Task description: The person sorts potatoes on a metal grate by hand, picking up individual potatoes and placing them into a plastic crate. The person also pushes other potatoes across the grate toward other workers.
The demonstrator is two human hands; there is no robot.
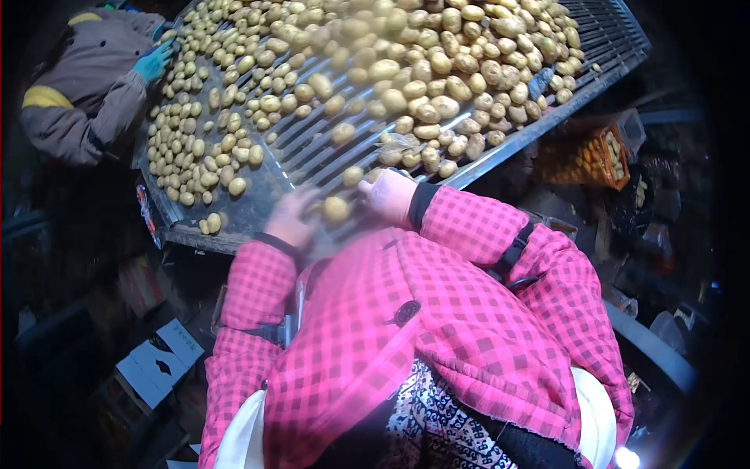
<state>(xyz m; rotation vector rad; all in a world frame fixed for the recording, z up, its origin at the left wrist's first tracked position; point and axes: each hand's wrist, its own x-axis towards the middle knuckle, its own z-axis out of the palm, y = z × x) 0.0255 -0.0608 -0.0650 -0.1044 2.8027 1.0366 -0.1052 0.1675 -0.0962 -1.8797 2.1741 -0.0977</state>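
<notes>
Many yellow potatoes (441, 107) lie heaped on a slatted metal table (301, 156). My left hand (291, 219) is blurred by motion over the near edge of the slats, its fingers smeared. Just right of it, between both hands, is a single potato (336, 209). My right hand (390, 195) rests at the near edge of the slats, fingers bent; whether it holds anything is hidden. Another potato (353, 176) lies right by its fingertips. A piece of clear plastic (397, 145) lies among the potatoes beyond that hand.
At the upper left a co-worker's gloved hand (154, 61) reaches to the table's far left side. A dark scrap (540, 83) lies among the potatoes at right. An orange crate (605, 160) stands beyond the right edge; a white box (162, 362) is at lower left.
</notes>
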